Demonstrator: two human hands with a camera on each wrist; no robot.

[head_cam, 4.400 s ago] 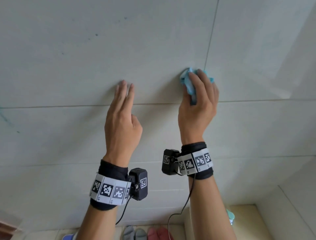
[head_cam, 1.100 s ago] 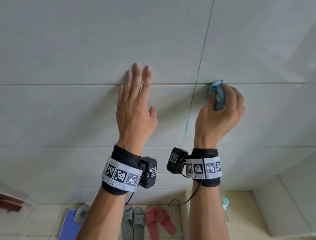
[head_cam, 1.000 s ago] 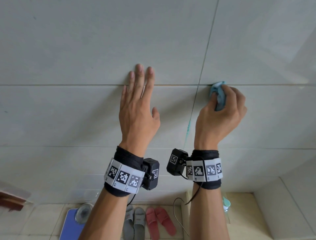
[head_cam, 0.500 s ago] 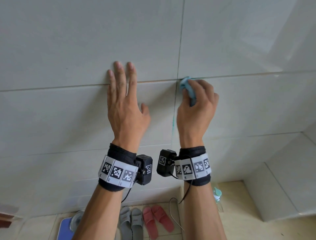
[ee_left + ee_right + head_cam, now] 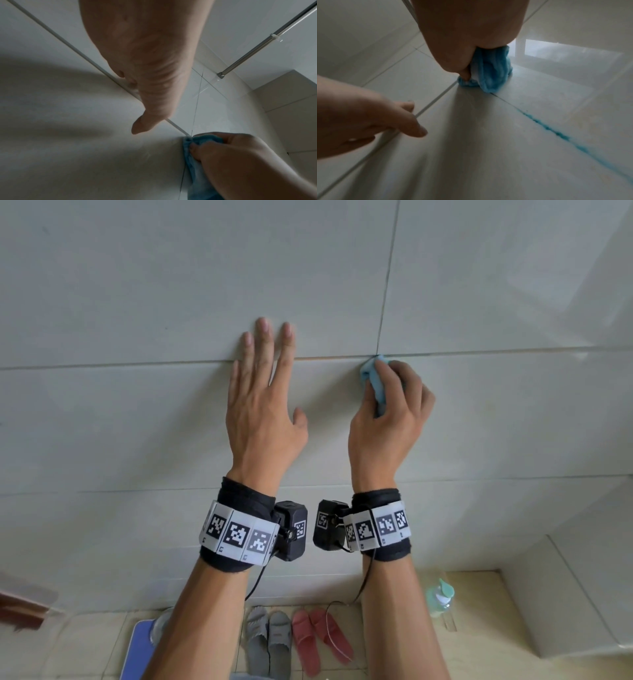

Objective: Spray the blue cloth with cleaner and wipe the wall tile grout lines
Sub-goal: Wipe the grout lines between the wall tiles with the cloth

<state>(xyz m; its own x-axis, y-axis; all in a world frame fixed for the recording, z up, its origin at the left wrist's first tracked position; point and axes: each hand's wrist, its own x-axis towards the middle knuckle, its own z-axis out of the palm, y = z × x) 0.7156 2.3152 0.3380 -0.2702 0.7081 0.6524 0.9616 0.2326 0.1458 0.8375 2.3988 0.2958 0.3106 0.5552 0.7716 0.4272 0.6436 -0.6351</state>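
The pale tiled wall [image 5: 171, 285] carries no readable writing. The left hand [image 5: 263, 409] lies flat, fingers straight. The right hand [image 5: 387, 422] grips the bunched blue cloth [image 5: 373, 378], pressed where the grout lines [image 5: 380, 326] cross.

No readable words, brands or numbers for you here. Only black-white square code markers on your left wristband [image 5: 236, 534], right wristband [image 5: 378, 527] and both wrist cameras; tiny marks under them illegible.

A home bathroom: tiled wall [image 5: 171, 285], slippers [image 5: 269, 638] on the floor, shower rail [image 5: 267, 39].
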